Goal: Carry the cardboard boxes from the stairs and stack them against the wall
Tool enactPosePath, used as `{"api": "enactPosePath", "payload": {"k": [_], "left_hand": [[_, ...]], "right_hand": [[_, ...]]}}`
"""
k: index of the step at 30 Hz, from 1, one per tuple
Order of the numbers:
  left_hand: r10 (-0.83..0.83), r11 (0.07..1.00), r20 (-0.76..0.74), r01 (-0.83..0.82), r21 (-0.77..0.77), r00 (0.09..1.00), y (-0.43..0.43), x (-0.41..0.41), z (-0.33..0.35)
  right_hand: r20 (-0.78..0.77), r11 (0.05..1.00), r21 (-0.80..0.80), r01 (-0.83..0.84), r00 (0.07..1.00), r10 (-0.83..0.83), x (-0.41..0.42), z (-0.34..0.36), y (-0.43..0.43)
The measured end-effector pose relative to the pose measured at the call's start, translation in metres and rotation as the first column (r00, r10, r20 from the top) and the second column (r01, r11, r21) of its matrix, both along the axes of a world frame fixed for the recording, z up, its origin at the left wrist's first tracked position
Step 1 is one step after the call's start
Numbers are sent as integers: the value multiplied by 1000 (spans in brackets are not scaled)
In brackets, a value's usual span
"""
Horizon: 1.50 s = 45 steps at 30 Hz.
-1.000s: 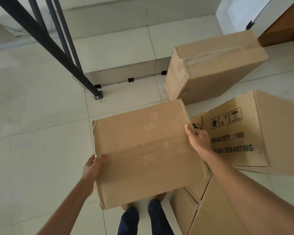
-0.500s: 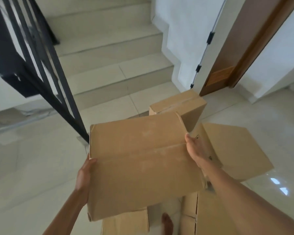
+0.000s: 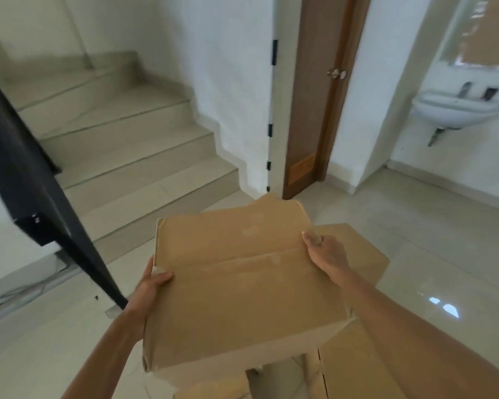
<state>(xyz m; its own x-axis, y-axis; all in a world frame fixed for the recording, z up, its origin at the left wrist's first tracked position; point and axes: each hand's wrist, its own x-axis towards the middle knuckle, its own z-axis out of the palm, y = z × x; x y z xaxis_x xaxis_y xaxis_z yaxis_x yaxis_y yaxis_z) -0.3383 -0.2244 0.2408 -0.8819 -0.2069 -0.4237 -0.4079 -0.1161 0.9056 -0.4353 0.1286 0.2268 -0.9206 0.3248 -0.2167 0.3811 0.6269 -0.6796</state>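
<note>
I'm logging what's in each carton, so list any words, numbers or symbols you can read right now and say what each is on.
None can be read in this view.
Held box: plain brown top, only scuffs and a seam; left hand and right hand grip its sides.
Boxes behind it and below it: only blank faces show.
Wooden door: no sign; the orange panel near its bottom has no readable marking.
</note>
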Motion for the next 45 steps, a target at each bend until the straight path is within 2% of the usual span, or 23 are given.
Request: {"api": "enactPosePath", "payload": {"k": [5,11,19,26,31,38,43,45], "left_hand": [[-163,986,-15,163,-44,986,66,-11,11],[-357,933,-20,356,-42,934,165,-14,16],[-549,834,-9,548,-67,835,299,25,19],[-709,703,14,708,-71,705,424,80,20],[-837,547,-27,832,-97,547,524,127,20],[-943,327,27,941,-88,330,647,166,1],[-996,84,24,993,-81,87,728,202,-5],[-999,13,32,996,-83,16,759,212,-10]], "right_hand": [[-23,983,18,183,983,-182,51,21,76],[-16,908,-9,418,908,-418,125,36,178],[-2,809,-16,587,809,-587,247,37,298],[-11,689,-41,724,689,-725,374,37,385],[33,499,-46,865,501,-865,471,34,436],[80,242,-40,969,244,-966,585,25,481],[69,59,-30,998,61,-996,643,18,494],[57,-18,-41,999,-16,-998,661,16,494]]}}
